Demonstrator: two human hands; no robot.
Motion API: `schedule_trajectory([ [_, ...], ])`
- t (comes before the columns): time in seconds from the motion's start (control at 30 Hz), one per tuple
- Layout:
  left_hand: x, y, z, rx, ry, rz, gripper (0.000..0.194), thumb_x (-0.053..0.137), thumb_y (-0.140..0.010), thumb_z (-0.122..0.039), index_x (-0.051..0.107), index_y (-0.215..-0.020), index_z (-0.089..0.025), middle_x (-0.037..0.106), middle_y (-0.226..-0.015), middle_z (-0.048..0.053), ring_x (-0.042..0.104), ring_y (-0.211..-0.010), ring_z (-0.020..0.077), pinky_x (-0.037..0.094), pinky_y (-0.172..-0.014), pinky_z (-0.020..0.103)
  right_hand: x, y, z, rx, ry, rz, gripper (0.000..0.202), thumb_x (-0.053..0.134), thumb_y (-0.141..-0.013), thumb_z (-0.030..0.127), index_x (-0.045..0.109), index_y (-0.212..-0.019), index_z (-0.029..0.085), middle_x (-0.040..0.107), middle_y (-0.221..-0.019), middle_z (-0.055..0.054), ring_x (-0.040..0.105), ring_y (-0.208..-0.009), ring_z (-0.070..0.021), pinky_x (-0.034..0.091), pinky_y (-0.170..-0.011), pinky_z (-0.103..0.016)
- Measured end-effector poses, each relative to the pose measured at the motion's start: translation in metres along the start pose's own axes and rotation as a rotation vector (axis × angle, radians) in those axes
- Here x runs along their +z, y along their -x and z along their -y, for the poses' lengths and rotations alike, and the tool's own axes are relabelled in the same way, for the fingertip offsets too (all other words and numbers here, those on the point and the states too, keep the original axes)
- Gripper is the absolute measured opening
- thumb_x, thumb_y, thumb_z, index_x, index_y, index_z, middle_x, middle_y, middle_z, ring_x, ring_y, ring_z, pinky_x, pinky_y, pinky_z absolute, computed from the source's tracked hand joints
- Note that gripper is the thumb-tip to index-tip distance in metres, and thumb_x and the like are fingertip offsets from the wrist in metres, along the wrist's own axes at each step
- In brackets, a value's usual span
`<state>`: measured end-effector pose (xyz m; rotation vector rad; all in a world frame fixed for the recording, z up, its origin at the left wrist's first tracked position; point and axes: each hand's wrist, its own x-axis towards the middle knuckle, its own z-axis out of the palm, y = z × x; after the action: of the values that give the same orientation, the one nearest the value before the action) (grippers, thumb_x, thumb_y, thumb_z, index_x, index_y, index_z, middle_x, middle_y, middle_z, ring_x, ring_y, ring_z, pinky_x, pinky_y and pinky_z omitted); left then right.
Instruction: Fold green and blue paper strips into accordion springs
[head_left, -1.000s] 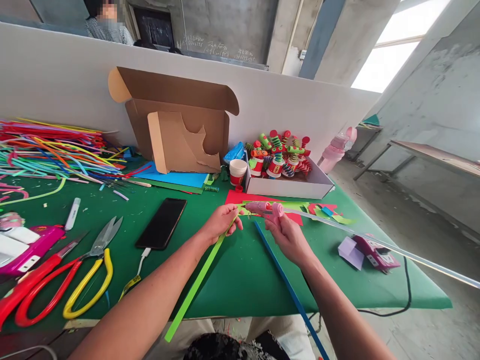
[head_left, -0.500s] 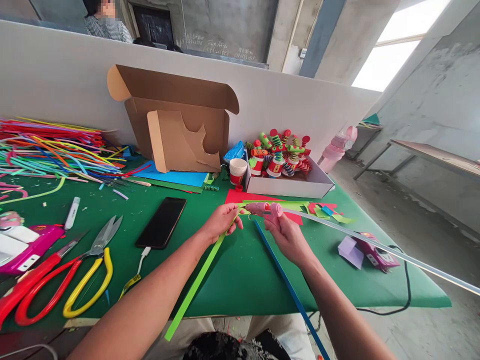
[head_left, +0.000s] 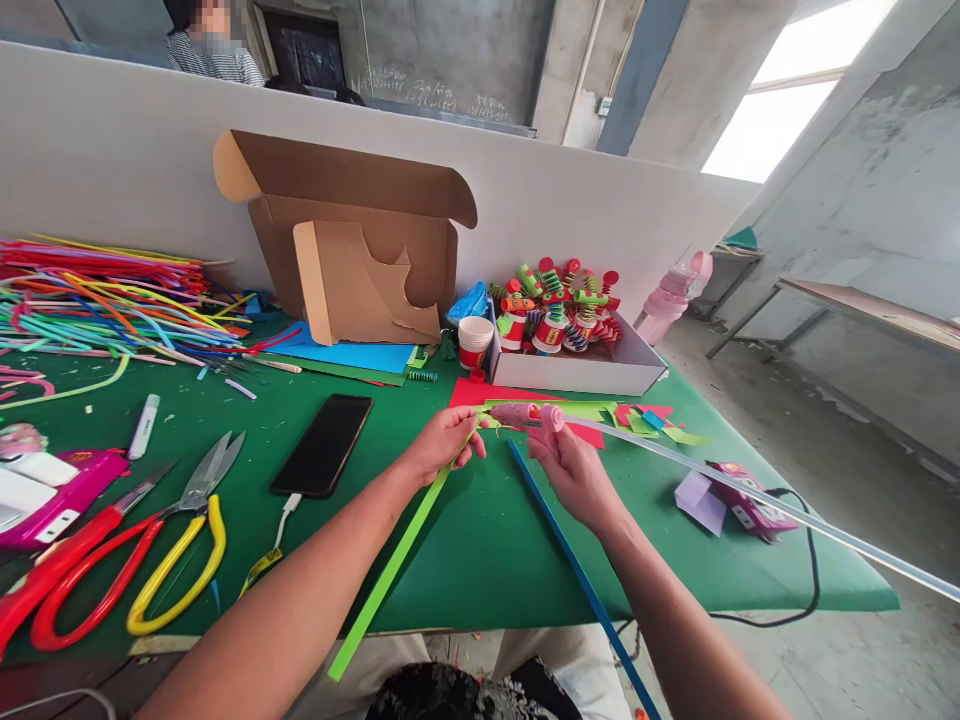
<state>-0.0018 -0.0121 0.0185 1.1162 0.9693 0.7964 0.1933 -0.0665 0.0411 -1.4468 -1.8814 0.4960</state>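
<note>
Pinched in the fingers of my left hand (head_left: 444,443) is the upper end of a light green paper strip (head_left: 397,565), which slants down past the table's front edge. My right hand (head_left: 574,470) is closed around a pink hot glue gun (head_left: 517,413). Its nozzle points left and meets or nearly meets the green strip's end. A long clear glue stick (head_left: 697,465) runs out of the gun's back to the right. Between my forearms a blue paper strip (head_left: 559,540) lies on the table and hangs over the edge. Red paper (head_left: 466,392) lies behind the gun.
A black phone (head_left: 322,445) with a cable, scissors (head_left: 199,490) and a red-handled knife (head_left: 112,515) lie left. Behind stand an open cardboard box (head_left: 360,215), paper cups (head_left: 475,340) and a white box (head_left: 577,375) of paper-spring figures. A cord (head_left: 814,570) trails right.
Both hands, the strip and the glue gun hold almost the same place. The view has shifted very slightly.
</note>
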Motion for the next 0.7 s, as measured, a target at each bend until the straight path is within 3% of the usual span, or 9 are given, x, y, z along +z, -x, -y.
schedule_trajectory([
  [0.23, -0.004, -0.003, 0.003, -0.023, 0.149, 0.040, 0.022, 0.053, -0.087, -0.037, 0.051, -0.086, -0.016, 0.063, -0.055, 0.003, 0.038, -0.033, 0.0063, 0.025, -0.034, 0.018, -0.016, 0.003, 0.008, 0.316, -0.605, 0.087, 0.041, 0.052, -0.085, 0.059, 0.056, -0.078, 0.019, 0.042, -0.048, 0.006, 0.036, -0.043, -0.0093, 0.034, -0.045, -0.024],
  [0.4, -0.007, -0.004, 0.005, 0.015, 0.237, 0.084, 0.021, 0.058, -0.084, -0.035, 0.050, -0.082, -0.016, 0.063, -0.056, 0.004, 0.037, -0.034, 0.0062, 0.025, -0.034, 0.018, -0.038, 0.012, 0.003, 0.443, -0.922, 0.001, 0.039, 0.072, -0.070, 0.054, 0.056, -0.078, 0.019, 0.037, -0.047, 0.009, 0.027, -0.041, -0.0060, 0.026, -0.041, -0.022],
  [0.6, -0.007, -0.001, 0.004, 0.001, 0.250, 0.066, 0.013, 0.056, -0.085, -0.027, 0.050, -0.081, -0.016, 0.063, -0.057, 0.003, 0.040, -0.035, 0.0068, 0.025, -0.035, 0.017, -0.073, 0.046, -0.019, 0.562, -0.714, -0.057, 0.046, 0.073, -0.066, 0.060, 0.058, -0.072, 0.017, 0.051, -0.052, 0.003, 0.047, -0.046, -0.0097, 0.039, -0.048, -0.025],
  [0.7, -0.005, 0.001, 0.004, -0.026, 0.217, 0.065, 0.013, 0.055, -0.086, -0.026, 0.051, -0.082, -0.015, 0.064, -0.057, 0.003, 0.041, -0.035, 0.0068, 0.027, -0.035, 0.017, -0.081, 0.061, -0.021, 0.601, -0.602, -0.098, 0.051, 0.072, -0.063, 0.065, 0.056, -0.071, 0.018, 0.053, -0.052, 0.003, 0.050, -0.047, -0.0116, 0.041, -0.049, -0.027],
])
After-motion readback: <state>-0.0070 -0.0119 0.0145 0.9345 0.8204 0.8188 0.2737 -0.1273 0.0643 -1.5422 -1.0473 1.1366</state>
